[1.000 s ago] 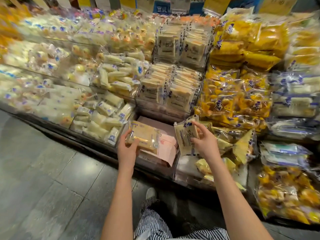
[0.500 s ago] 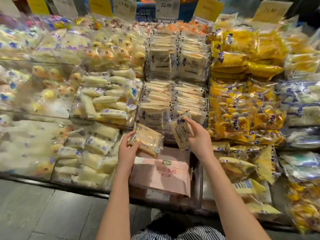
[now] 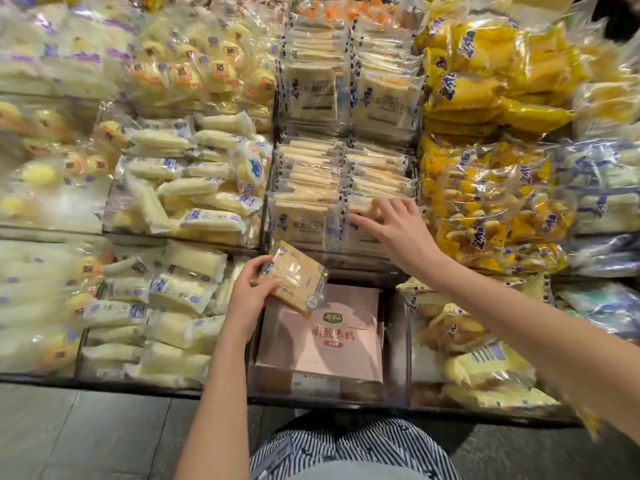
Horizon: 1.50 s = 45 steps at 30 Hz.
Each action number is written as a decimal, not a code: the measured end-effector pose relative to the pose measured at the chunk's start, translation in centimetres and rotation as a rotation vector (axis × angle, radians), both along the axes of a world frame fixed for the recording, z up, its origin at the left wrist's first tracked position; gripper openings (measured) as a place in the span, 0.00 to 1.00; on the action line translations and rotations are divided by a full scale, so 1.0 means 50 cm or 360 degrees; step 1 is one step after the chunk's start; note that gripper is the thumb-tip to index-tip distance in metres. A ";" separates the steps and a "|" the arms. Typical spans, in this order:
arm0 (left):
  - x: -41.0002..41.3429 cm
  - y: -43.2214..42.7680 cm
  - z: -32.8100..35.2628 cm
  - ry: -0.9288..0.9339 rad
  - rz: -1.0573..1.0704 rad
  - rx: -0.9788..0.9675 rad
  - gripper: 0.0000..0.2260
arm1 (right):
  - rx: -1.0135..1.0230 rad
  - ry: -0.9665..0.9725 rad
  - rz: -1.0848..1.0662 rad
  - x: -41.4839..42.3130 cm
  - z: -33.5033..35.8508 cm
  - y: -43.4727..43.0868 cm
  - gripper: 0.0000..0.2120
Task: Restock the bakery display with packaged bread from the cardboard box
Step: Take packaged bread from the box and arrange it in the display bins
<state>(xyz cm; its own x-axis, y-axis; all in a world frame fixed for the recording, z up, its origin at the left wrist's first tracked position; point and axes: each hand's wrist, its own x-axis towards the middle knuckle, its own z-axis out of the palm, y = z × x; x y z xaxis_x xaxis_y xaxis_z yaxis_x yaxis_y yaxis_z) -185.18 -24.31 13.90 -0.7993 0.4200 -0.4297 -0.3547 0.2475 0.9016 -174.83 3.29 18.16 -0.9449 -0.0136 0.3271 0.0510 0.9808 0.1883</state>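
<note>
Centrally, a bread packet [image 3: 294, 276] is gripped by the left hand [image 3: 246, 294] above a pink box [image 3: 332, 348]. The right hand [image 3: 398, 227], fingers spread, is pressed onto stacked toast packets [image 3: 308, 202], which are partly hidden and seemingly not grasped.

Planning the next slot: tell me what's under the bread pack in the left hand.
Below the bread pack in the left hand lies a pink package with red lettering. The pack covers its upper-left corner; whatever lies beneath is hidden.

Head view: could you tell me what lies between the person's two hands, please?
The bread packet the left hand grips, then the front square bread packs that the right hand touches, seen in the head view.
</note>
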 end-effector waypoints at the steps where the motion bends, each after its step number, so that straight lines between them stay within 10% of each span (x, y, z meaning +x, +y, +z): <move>1: 0.000 -0.001 -0.004 -0.0005 -0.0004 -0.0001 0.19 | 0.0062 0.0016 0.0037 0.001 -0.018 0.007 0.30; 15: 0.013 -0.006 -0.032 -0.0117 0.0059 -0.0003 0.20 | 0.0300 -0.0279 0.0516 0.022 -0.078 0.018 0.40; 23: 0.034 0.015 -0.041 -0.0189 0.0167 0.0064 0.20 | 0.0353 -0.0281 0.0646 0.018 -0.094 0.024 0.18; 29: 0.042 0.021 -0.042 -0.0192 0.0181 0.0081 0.20 | 0.0333 -0.0411 0.0424 0.043 -0.093 0.031 0.29; 35: 0.046 0.024 -0.039 -0.0178 0.0194 0.0084 0.20 | 0.0706 -0.0686 0.0482 0.027 -0.046 0.056 0.18; 45: 0.054 0.020 -0.049 -0.0146 0.0192 0.0092 0.20 | 0.0881 -0.0910 0.0461 -0.008 -0.007 0.067 0.38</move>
